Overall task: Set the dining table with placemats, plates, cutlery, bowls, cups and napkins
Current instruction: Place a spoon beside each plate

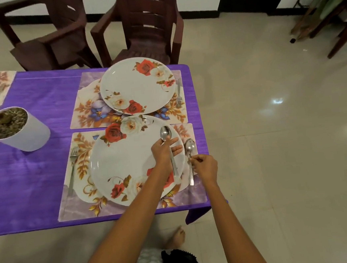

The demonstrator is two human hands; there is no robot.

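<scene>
We are at the cutlery step: our right hand (205,167) pinches one steel spoon (190,161) beside the near floral round plate (128,156), our left hand (164,151) holds a second steel spoon (167,140), probably for the far setting next.

A single head-worn camera looked forward and steeply down from close above the near edge of the table (29,95), facing the chairs (138,29) beyond; its wide lens probably bent the frame's edges.
</scene>
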